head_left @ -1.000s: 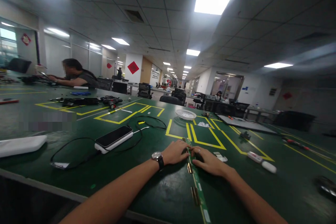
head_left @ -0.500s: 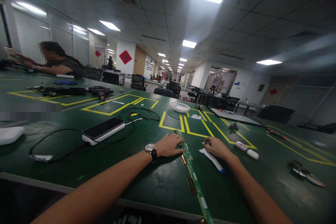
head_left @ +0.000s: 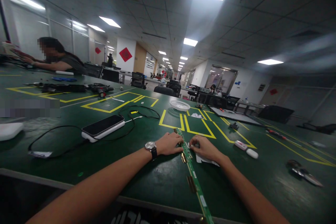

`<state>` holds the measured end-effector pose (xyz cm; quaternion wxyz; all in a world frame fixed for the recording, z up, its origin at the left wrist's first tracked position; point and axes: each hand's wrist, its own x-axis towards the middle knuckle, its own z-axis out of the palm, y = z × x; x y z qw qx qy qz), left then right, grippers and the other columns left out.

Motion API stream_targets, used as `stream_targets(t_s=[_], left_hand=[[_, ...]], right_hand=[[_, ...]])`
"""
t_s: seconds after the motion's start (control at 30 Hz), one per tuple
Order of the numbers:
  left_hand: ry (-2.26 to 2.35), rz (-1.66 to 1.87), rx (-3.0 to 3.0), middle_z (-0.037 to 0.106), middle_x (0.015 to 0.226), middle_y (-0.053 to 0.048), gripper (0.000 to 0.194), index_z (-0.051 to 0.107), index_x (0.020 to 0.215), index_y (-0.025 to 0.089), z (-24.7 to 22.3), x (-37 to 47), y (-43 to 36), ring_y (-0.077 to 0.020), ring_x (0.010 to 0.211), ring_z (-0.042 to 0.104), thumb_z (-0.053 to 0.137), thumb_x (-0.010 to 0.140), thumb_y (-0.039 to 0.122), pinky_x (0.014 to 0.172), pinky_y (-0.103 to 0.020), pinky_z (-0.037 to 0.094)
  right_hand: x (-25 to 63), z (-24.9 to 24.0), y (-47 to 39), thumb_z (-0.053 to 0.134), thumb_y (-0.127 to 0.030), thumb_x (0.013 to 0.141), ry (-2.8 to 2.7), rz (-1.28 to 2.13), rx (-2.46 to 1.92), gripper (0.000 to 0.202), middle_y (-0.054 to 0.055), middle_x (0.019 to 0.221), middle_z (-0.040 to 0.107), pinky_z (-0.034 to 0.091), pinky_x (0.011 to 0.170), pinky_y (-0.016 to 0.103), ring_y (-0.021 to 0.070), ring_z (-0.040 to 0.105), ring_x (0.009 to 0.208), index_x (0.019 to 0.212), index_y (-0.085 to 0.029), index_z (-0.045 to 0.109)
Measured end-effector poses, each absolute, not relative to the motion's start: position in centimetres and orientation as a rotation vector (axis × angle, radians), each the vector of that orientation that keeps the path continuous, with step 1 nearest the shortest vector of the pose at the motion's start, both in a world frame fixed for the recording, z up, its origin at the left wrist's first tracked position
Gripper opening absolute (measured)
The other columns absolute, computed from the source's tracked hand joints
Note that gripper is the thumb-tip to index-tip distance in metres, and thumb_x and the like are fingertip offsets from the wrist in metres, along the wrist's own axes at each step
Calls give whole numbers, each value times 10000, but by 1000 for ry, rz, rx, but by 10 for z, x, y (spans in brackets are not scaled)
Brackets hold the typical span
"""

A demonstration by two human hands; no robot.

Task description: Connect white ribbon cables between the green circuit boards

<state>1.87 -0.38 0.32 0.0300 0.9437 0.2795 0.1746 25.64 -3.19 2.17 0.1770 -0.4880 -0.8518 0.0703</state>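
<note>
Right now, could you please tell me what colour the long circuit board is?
The circuit board is green, best seen in the head view.

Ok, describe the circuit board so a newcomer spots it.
On the green table, find the left hand and right hand. The long, narrow green strip between them is the circuit board. Gold tabs along one side set it apart from the white strip nearby.

We can pass over the near smooth green tabletop (head_left: 165,185) between our bare left forearm (head_left: 112,178) and the long, slim green circuit board (head_left: 196,183); farther left, a black-screened rectangular phone (head_left: 103,126) and thin black cable (head_left: 63,126) obstruct us.
</note>
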Motion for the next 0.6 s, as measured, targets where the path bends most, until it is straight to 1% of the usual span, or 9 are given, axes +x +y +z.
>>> stream_targets(t_s=[0.13,0.33,0.43,0.53,0.6], left_hand=[[855,535,2912,606,1263,-63,330,564,1200,253,2,19,-3,-267,1172,542,537,943,458,905,-383,435],[833,529,2916,605,1271,-75,317,561,1201,251,2,19,-2,-283,1171,542,519,953,443,913,-419,426],[810,504,2906,606,1268,-79,312,549,1212,251,2,20,-1,-284,1174,537,521,952,420,926,-433,415],[799,474,2889,603,1268,-79,295,551,1211,249,2,22,1,-278,1179,536,519,952,386,958,-443,400],[789,458,2887,594,1281,-75,286,558,1212,255,2,24,2,-276,1199,525,513,955,373,971,-446,395]], right_hand=[[253,21,-33,591,-158,789,-2416,168,-1398,124,28,858,668,421,733,270,174,590,811,863,-198,683],[254,23,-34,606,-215,825,-2412,198,-1383,107,31,877,675,432,743,281,182,591,825,896,-202,685],[254,24,-33,599,-195,823,-2432,212,-1327,72,21,852,669,433,748,275,173,589,807,841,-197,668],[254,24,-33,570,-172,833,-2460,233,-1264,97,6,806,658,430,741,263,159,585,772,771,-194,642],[254,23,-33,567,-177,839,-2459,235,-1246,104,2,804,658,428,741,258,155,586,768,763,-193,637]])
